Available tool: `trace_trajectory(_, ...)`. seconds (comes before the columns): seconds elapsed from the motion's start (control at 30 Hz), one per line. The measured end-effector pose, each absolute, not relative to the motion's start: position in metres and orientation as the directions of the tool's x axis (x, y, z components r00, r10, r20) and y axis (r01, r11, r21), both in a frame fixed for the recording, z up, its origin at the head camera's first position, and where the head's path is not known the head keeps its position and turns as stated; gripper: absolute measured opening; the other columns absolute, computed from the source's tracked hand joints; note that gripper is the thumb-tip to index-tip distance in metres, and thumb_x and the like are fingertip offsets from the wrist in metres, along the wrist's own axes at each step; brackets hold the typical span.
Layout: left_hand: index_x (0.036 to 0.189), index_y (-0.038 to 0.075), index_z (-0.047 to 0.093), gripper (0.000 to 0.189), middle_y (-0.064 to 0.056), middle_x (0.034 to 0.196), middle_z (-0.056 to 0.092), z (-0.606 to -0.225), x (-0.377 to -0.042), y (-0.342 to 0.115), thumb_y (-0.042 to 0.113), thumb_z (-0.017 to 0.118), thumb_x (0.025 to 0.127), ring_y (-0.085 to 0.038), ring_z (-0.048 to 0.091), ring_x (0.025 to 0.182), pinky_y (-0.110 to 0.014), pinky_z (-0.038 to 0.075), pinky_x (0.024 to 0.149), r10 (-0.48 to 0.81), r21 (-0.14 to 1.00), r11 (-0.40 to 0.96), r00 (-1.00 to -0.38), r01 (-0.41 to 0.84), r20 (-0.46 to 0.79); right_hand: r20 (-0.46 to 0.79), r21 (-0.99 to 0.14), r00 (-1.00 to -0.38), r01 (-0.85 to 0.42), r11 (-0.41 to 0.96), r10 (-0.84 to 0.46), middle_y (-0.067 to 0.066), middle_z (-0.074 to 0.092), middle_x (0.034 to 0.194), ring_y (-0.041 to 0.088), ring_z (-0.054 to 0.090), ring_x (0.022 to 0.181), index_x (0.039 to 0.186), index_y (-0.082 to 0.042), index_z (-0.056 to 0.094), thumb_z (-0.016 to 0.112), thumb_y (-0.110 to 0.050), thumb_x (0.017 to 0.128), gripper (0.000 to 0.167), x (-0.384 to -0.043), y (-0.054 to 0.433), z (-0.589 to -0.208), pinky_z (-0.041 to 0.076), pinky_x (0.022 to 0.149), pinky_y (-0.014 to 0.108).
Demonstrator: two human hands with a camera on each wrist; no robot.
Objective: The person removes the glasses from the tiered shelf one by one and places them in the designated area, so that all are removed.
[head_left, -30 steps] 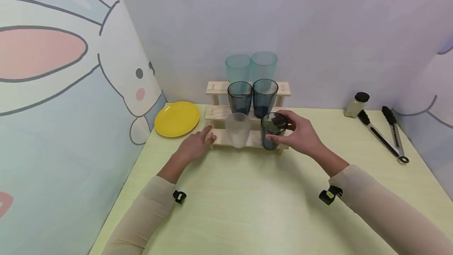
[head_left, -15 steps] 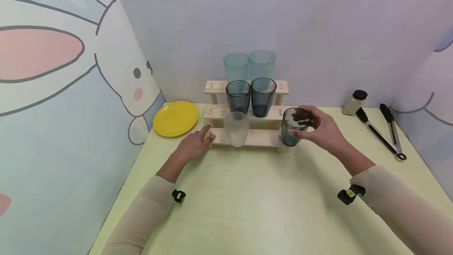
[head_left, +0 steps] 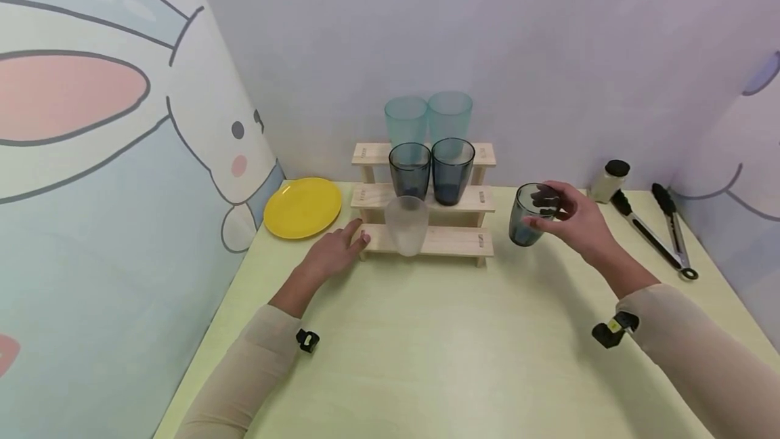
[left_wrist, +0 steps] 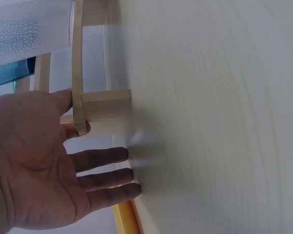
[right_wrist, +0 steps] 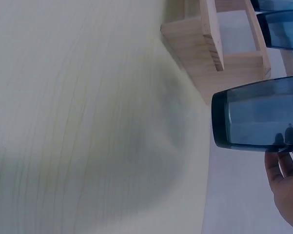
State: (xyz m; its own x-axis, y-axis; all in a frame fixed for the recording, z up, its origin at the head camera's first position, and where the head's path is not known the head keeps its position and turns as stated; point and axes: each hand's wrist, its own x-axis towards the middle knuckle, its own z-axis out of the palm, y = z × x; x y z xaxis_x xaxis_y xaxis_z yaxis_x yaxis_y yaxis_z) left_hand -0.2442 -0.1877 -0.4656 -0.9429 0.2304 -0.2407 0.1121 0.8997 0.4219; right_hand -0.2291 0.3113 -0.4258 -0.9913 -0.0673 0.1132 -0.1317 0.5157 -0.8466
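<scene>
My right hand grips a dark blue-grey drinking glass by its upper part, just right of the wooden tiered rack. In the right wrist view that glass is raised over the table, its base toward the rack. Thumb and forefinger of my left hand pinch the left end of the rack's lowest board; the other fingers extend toward the tabletop. On that lowest tier stands a frosted clear glass. Two dark glasses occupy the middle tier, and two pale teal glasses the top one.
A yellow plate lies left of the rack, by the wall. Toward the right back are a black-lidded jar and black-tipped metal tongs. Walls border the table behind and at both sides.
My right hand has carried the dark glass off the lowest tier, rightward past the rack's end. My left hand has stayed at the rack's left end.
</scene>
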Motion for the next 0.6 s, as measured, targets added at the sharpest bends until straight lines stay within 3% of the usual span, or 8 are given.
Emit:
trace_trajectory(0.33, 0.177, 0.021, 0.024, 0.078, -0.024, 0.167, 0.054, -0.466, -0.244, -0.188, 0.068, 0.033, 0.115, -0.048, 0.051, 0.155, -0.066, 0.041, 0.126, 0.234, 0.422, 0.900, -0.941, 0.114, -0.245, 0.026, -0.849, -0.999, -0.032, 0.528, -0.020, 0.013, 0.058, 0.156, -0.006, 0.059, 0.117, 0.170, -0.016, 0.040, 0.087, -0.037, 0.098, 0.088, -0.241, 0.323, -0.442, 0.053, 0.084, 0.007)
trace_trajectory(0.6, 0.177, 0.022, 0.025, 0.077, -0.023, 0.167, 0.053, -0.467, -0.245, -0.187, 0.067, 0.034, 0.115, -0.048, 0.051, 0.155, -0.066, 0.041, 0.126, 0.220, 0.420, 0.902, -0.944, 0.100, -0.247, 0.031, -0.853, -0.999, -0.039, 0.520, -0.023, 0.017, 0.056, 0.159, -0.004, 0.059, 0.121, 0.171, -0.015, 0.040, 0.085, -0.037, 0.100, 0.087, -0.244, 0.325, -0.449, 0.051, 0.086, 0.006)
